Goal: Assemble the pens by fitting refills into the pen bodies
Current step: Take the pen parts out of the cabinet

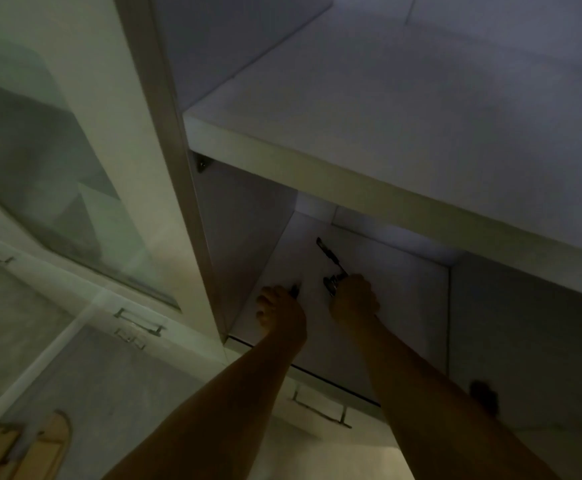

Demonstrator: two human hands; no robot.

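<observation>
1. Head view, setting: a dim white cupboard. A thick upper shelf (369,174) crosses the frame from centre left to the right edge. Below it lies a lower shelf (282,258), where both hands work, at lower centre.

2. Left hand (281,311): fingers curled round a small dark piece (295,289) whose tip shows just above the knuckles. Whether it is a refill or a pen part cannot be told in this light.

3. Right hand (353,301): closed in a fist on a dark bundle of pen parts (331,284), which juts out at the hand's upper left.

4. Loose pen (327,252): a dark slim item lying on the lower shelf, touching or just beside the right hand's bundle. Its long axis runs from upper left to lower right, the near end pointing at the right hand.

5. Relation for the coming move: the loose pen lies above and slightly left of the right hand, which is clearly the nearer; the left hand sits well apart to the lower left.

6. Judgement: parts are being gathered; no fitting is visible yet.

7. Surroundings: drawer handles (140,327) at lower left.
</observation>
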